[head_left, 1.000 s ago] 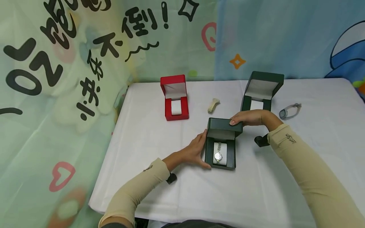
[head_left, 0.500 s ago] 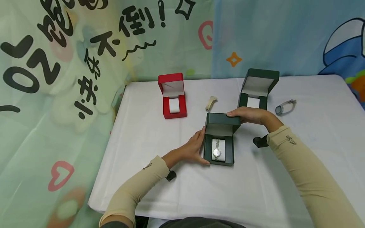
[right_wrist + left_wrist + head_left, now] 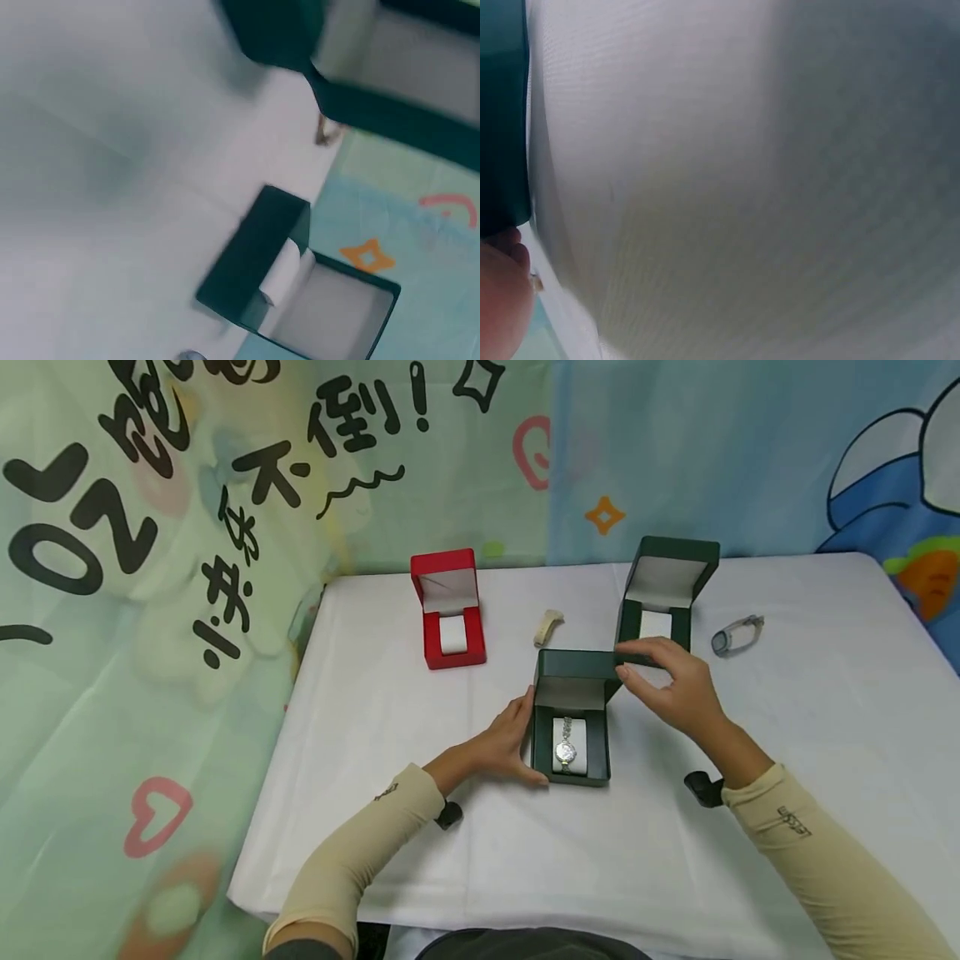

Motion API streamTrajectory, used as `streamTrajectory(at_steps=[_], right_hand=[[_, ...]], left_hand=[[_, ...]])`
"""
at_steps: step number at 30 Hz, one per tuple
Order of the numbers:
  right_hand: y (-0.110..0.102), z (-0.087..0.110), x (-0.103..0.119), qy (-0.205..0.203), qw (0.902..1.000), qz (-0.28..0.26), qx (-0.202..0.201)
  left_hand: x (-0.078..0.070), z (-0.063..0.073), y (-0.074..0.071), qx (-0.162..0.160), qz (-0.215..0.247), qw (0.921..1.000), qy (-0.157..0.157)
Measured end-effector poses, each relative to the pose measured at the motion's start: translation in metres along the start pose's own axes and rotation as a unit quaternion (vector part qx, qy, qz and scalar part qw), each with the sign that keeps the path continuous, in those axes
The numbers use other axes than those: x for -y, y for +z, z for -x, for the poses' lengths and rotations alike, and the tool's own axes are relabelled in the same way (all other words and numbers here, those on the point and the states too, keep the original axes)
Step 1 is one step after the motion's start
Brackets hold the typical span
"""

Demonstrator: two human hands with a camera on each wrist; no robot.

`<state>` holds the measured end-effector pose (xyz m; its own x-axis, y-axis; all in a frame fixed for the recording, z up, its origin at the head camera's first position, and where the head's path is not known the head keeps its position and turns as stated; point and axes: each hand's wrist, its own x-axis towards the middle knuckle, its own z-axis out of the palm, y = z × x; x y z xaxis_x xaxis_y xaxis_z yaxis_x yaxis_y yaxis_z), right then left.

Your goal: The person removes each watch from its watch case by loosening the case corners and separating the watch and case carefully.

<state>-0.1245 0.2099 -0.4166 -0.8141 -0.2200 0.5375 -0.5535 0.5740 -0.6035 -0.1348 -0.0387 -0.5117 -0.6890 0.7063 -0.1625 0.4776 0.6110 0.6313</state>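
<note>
While lettering (image 3: 345, 414) at eleven o'clock reads "不倒!", the straight-fingered left hand (image 3: 495, 747) touches the nearer watch box (image 3: 576, 693), the right hand (image 3: 671, 687) gaping, empty.

I am at a makeshift tabletop set, room type indeterminable: white-draped table (image 3: 600, 860) at twelve o'clock, printed green curtain (image 3: 180, 718) at ten, blue curtain (image 3: 697, 460) at one.

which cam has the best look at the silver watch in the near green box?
Head view: silver watch face-up on its white cushion, unblocked, inside the open green box. Neither wrist view shows the watch: left catches only the box's outside, right its outside and some lid lining.
</note>
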Motion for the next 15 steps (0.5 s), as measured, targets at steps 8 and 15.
streamTrajectory(at_steps=[8,15], right_hand=[[0.024,0.034,0.003,-0.171,0.9846,0.019,-0.034],[0.036,0.052,0.002,-0.046,0.9853,0.065,0.152]], left_hand=[[0.000,0.005,-0.003,0.001,0.007,0.9999,-0.010],[-0.001,0.016,0.002,-0.029,-0.001,0.9996,-0.003]])
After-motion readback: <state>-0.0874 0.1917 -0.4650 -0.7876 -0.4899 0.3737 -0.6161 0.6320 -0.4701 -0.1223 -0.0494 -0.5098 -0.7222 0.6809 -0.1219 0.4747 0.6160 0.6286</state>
